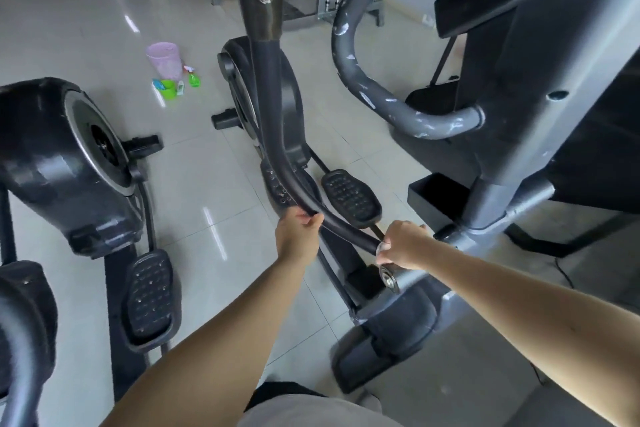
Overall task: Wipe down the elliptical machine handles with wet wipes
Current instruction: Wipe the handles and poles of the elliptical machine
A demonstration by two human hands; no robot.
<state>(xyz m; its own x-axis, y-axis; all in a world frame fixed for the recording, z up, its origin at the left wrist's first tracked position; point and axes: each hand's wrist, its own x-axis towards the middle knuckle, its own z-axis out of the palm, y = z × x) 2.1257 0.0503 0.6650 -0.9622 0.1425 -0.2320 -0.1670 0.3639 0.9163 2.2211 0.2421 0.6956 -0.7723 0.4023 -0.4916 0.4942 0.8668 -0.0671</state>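
On the left of the tiled floor stands a second machine, its black round housing with a grey disc facing right. One studded pedal reaches toward the near edge of the floor.

Beyond it, toward the far left of the floor, a pink mesh basket stands upright. A green cup and a green spray bottle sit just in front of it. A few smaller items lie among them, too small to tell.

The elliptical handle, a dark curved bar, comes down from the top of the view and bends to the right. The left hand grips it at the bend, fingers curled over the top of the bar. Behind the bar another studded pedal lies over the floor.

The right hand is clamped on the lower end of the same bar, near the metal pivot. The wet wipe shows only as a small whitish fold at the edge of its fingers, pressed against the bar. The two hands are apart, with a bare stretch of the bar between them.

To the right a grey handlebar with its coating flaked off in white patches curves into the wide grey post of the machine.
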